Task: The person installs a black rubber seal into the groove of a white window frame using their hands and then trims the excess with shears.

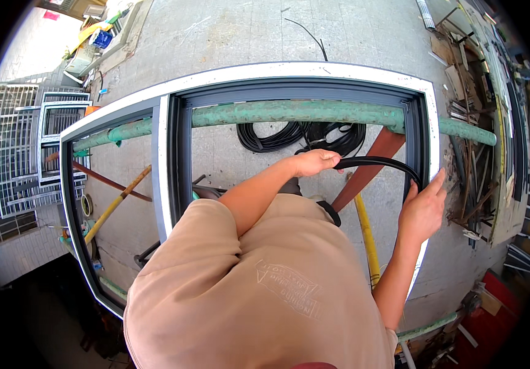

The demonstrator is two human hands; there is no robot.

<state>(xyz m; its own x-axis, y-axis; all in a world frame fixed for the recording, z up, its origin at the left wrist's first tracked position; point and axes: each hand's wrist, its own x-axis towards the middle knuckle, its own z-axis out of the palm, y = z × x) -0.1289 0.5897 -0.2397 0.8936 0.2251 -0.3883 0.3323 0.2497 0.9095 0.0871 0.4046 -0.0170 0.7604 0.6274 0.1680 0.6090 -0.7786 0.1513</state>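
A large window frame [302, 69], dark grey inside with white outer faces, lies flat in front of me, split by a crossbar. A black rubber seal strip [372, 160] arches from my left hand to the inner edge of the frame's right side. My left hand [316, 163] is closed in a pinch on the strip, over the frame's opening. On the right side of the frame, my right hand [423, 209] has its thumb at the inner edge where the strip meets it. Its fingers lie along the white outer face; part of the grip is hidden.
Green pipes [302, 112] run beneath the window frame, with yellow poles [366, 240] and a reddish-brown beam [372, 163] below. Coiled black strip [271, 136] lies on the floor. Scrap boards and profiles [461, 92] line the right; smaller frames [63, 132] and metal grilles stand at left.
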